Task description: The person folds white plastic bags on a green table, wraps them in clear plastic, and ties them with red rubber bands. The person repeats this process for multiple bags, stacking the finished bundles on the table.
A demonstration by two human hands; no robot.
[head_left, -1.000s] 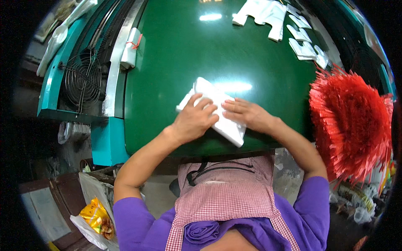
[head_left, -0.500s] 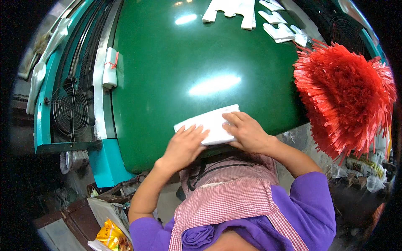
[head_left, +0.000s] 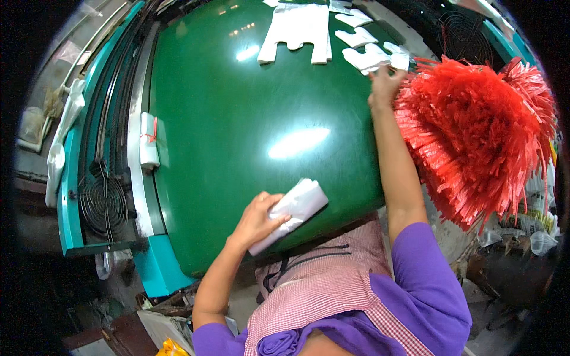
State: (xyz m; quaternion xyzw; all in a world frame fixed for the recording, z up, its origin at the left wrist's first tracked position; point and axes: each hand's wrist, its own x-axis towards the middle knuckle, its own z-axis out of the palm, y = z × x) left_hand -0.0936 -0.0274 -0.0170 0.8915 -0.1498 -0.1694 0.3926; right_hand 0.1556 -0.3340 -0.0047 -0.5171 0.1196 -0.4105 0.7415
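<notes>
A folded bundle of thin white plastic bags [head_left: 306, 197] lies slantwise near the front edge of the green table. My left hand [head_left: 261, 219] is closed round its near-left part, thumb on top. My right arm is stretched far forward. At the table's far right, my right hand [head_left: 386, 89] is at the edge of a big mass of red plastic strips [head_left: 475, 130], just below some white cut plastic pieces [head_left: 368, 58]. Its fingers are smeared, so what they pinch, if anything, is unclear.
A stack of white vest-shaped plastic bags [head_left: 297, 29] lies at the far side of the green table [head_left: 219, 118]. Against the left metal edge rests a white bundle tied with red strip [head_left: 149, 141]. A teal frame with a round wire guard [head_left: 104, 207] stands left.
My right hand has left the white bundle and moved far forward to the red strips. The bundle has turned and is folded narrower, under my left hand alone. The whole view has shifted slightly.
</notes>
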